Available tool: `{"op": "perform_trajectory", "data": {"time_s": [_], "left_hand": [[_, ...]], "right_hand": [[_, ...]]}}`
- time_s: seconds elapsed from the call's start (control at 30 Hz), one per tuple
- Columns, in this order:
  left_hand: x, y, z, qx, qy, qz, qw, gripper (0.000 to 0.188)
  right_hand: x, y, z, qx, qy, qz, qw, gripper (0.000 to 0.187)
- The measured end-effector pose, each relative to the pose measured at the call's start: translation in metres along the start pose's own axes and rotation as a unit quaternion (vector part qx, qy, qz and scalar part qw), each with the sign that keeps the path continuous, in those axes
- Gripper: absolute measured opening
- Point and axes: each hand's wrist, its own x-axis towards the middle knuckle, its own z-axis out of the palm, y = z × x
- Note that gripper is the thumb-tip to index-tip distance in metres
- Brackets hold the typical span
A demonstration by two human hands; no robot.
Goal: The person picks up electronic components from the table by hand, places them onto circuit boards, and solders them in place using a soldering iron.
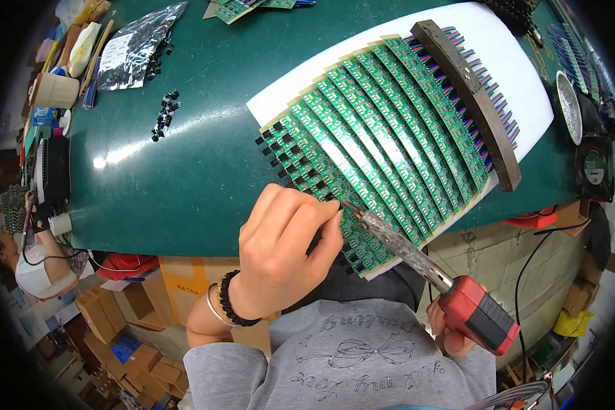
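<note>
Along the worktop's (pixel 191 191) near edge, right of its middle, overlapping green circuit boards (pixel 389 137) lie on a white sheet (pixel 529 82). The left hand (pixel 283 236) nearly closes thumb and forefinger at their left ends; whether it grips anything, I cannot tell. The right hand (pixel 456 338) wraps a soldering iron (pixel 403 249), its tip beside those fingertips. Toward the far left corner lies a silver bag (pixel 137 51).

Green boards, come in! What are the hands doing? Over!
Left hand at the green boards, thumb and finger nearly together. Right hand gripping soldering iron, tip near left hand. Boards lie in rows. Dark bar across wires, away from tip.
</note>
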Motion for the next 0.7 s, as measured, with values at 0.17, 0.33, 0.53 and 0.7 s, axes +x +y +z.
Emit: {"op": "perform_trajectory", "data": {"time_s": [0.17,0.33,0.53,0.7], "left_hand": [[-0.002,0.0,-0.001,0.005,-0.001,-0.002,1.0,0.019],[-0.001,0.001,-0.002,0.002,-0.002,-0.006,1.0,0.019],[0.0,0.002,0.0,0.001,-0.01,-0.003,1.0,0.02],[-0.001,0.001,-0.003,0.01,-0.009,-0.006,1.0,0.02]], "right_hand": [[0.02,-0.02,0.01,-0.101,0.001,-0.085,0.991,0.058],[0.001,0.003,-0.017,-0.063,-0.137,-0.012,0.988,0.093],[0.024,0.012,0.01,0.131,-0.059,-0.164,0.976,0.048],[0.056,-0.013,0.028,0.222,-0.073,-0.141,0.962,0.039]]}}
